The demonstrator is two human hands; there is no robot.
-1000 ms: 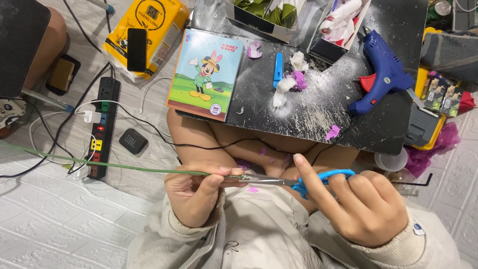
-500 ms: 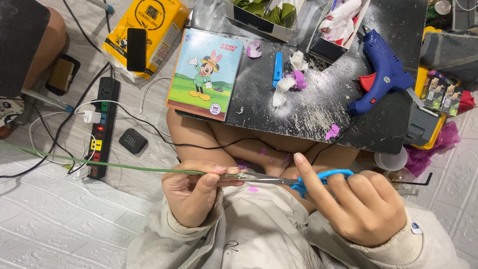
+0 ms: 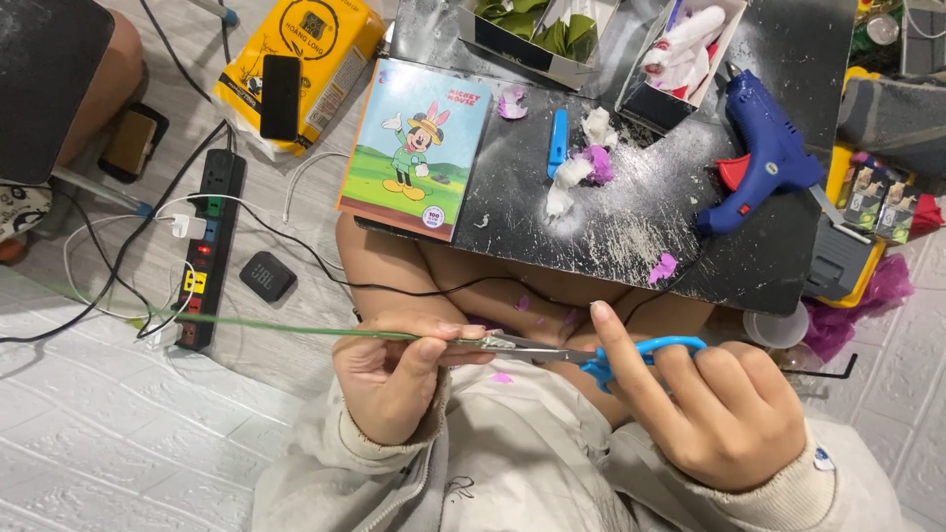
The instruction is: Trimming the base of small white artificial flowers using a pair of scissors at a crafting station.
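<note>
We see the left hand (image 3: 394,379) closed in a pinch on a thin green stem (image 3: 246,323); thumb and fingertips clamp it at its near end, and the rest runs out level to the left, over the power strip (image 3: 207,246) and the white floor. The right hand (image 3: 709,414) grips blue-handled scissors (image 3: 581,353), fingers through the loops, index finger laid along the top. The blades point left and meet the stem just beside the left thumb; how far apart they stand we cannot tell, since the fingers hide the tips. Both hands sit low over the lap, above the cream jacket (image 3: 512,453).

Beyond the knees stands a black table (image 3: 631,227), streaked with white. On it:
- a blue glue gun (image 3: 764,153) at the right, its nozzle towards the table's near edge
- a small blue tool (image 3: 558,143), with white and purple scraps (image 3: 581,167) just beside it
- a picture book (image 3: 419,148) with a cartoon cover, hanging over the left edge
- two open boxes at the far edge, one with green leaves (image 3: 542,30), one with white pieces (image 3: 680,39)

On the floor to the left, a yellow packet (image 3: 315,69) with a black phone (image 3: 280,97) on top, and a small black speaker (image 3: 266,276) near the power strip. Another person's knee (image 3: 103,89) shows at the top left.
</note>
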